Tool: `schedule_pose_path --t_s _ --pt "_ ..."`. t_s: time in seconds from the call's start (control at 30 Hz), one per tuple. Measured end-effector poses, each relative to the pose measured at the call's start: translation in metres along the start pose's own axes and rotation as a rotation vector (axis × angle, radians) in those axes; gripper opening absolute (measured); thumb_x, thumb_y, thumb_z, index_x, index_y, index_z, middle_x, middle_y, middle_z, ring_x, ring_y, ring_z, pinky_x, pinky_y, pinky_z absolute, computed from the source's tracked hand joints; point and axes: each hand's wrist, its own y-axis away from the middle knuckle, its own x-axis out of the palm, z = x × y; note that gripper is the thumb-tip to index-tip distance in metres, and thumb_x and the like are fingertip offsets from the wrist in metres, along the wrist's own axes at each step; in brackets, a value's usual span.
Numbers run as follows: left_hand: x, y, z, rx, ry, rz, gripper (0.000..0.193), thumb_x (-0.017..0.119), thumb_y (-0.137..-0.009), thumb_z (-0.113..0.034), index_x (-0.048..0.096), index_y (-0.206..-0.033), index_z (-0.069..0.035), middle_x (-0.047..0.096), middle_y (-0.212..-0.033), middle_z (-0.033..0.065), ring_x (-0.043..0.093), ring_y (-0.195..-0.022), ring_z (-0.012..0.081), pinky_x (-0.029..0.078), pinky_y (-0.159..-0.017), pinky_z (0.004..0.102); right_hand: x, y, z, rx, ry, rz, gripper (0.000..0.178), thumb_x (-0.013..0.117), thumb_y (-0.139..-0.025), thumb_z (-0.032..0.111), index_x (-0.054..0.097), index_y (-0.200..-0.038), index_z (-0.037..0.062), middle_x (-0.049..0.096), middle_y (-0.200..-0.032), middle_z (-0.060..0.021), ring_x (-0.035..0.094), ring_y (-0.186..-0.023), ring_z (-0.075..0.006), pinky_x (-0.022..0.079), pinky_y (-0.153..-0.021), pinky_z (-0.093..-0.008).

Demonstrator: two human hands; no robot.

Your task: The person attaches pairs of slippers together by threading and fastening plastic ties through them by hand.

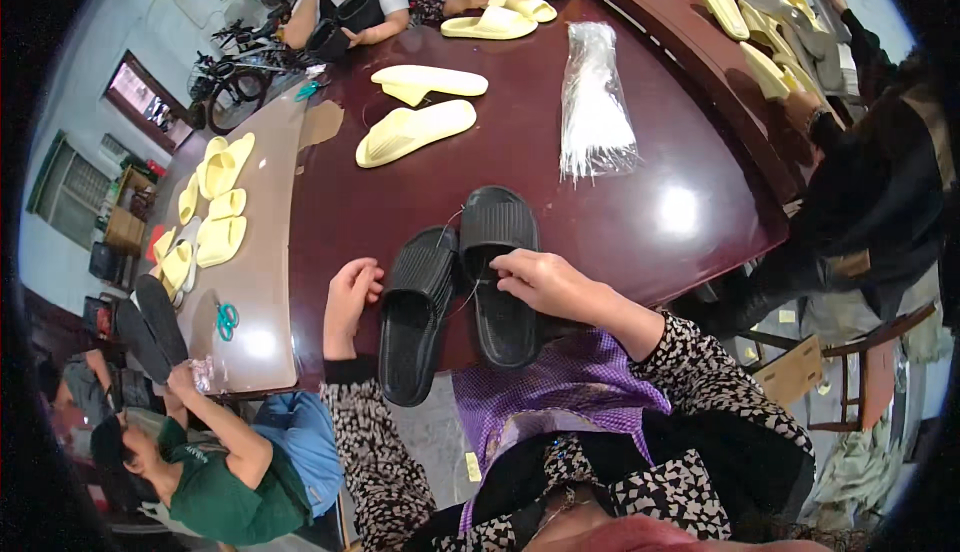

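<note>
A pair of black ribbed slide slippers lies side by side at the near table edge, the left slipper and the right slipper, toes pointing away. A thin pale tie arches between their straps, and a strand of it hangs in the gap below. My right hand is over the right slipper's foot opening, fingertips pinched together close to that strand; what they grip is hidden. Just outside the left slipper, my left hand has its fingers curled in, with nothing visible in them.
A clear bag of white ties lies ahead to the right. Pale yellow slippers lie beyond the black pair, and more stand on the left table near teal scissors. Several people work around the tables, one holding dark slippers at left.
</note>
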Motion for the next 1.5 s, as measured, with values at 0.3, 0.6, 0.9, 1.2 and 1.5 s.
schedule_pose_path --t_s 0.3,0.6,0.9,1.2,1.5 --pt "0.056 0.105 0.029 0.207 0.027 -0.426 0.016 0.052 -0.092 -0.011 0.060 -0.100 0.000 0.061 -0.088 0.0046 0.054 -0.076 0.0106 0.044 -0.069 0.0225 0.012 -0.007 0.011 0.104 0.227 0.055 0.041 0.061 -0.084 0.021 0.049 -0.118 -0.0011 0.061 -0.101 -0.0205 0.060 -0.089 -0.0371 0.050 -0.075 -0.0425" --pt "0.106 0.088 0.013 0.368 -0.157 -0.540 0.014 0.055 -0.088 -0.007 0.059 -0.097 0.002 0.056 -0.097 0.0086 0.056 -0.082 0.0154 0.045 -0.071 0.0257 0.017 -0.013 0.003 0.164 0.287 0.111 0.045 0.060 -0.085 0.024 0.048 -0.118 -0.0033 0.059 -0.106 -0.0232 0.057 -0.097 -0.0389 0.048 -0.080 -0.0444" --pt "0.103 0.071 0.011 0.432 -0.155 -0.411 0.018 0.058 -0.086 -0.007 0.058 -0.102 0.002 0.057 -0.102 0.0095 0.057 -0.087 0.0173 0.047 -0.071 0.0271 0.006 -0.017 -0.010 0.142 0.273 0.101 0.041 0.059 -0.085 0.024 0.051 -0.118 0.0008 0.059 -0.109 -0.0219 0.058 -0.098 -0.0383 0.048 -0.081 -0.0431" --pt "0.096 0.068 0.019 0.312 0.038 -0.491 0.016 0.054 -0.091 -0.007 0.059 -0.103 0.001 0.062 -0.098 0.0064 0.057 -0.083 0.0123 0.046 -0.073 0.0244 -0.003 -0.066 -0.023 0.304 0.211 0.108 0.037 0.062 -0.083 0.033 0.059 -0.091 -0.0030 0.063 -0.087 -0.0233 0.061 -0.084 -0.0398 0.049 -0.074 -0.0441" --pt "0.103 0.076 0.017 0.266 0.193 -0.544 0.018 0.050 -0.095 -0.011 0.059 -0.104 0.001 0.062 -0.093 0.0047 0.056 -0.081 0.0099 0.046 -0.074 0.0238 0.038 -0.073 -0.020 0.330 0.437 -0.096 0.041 0.064 -0.079 0.034 0.054 -0.074 -0.0055 0.061 -0.075 -0.0253 0.059 -0.075 -0.0428 0.048 -0.069 -0.0476"
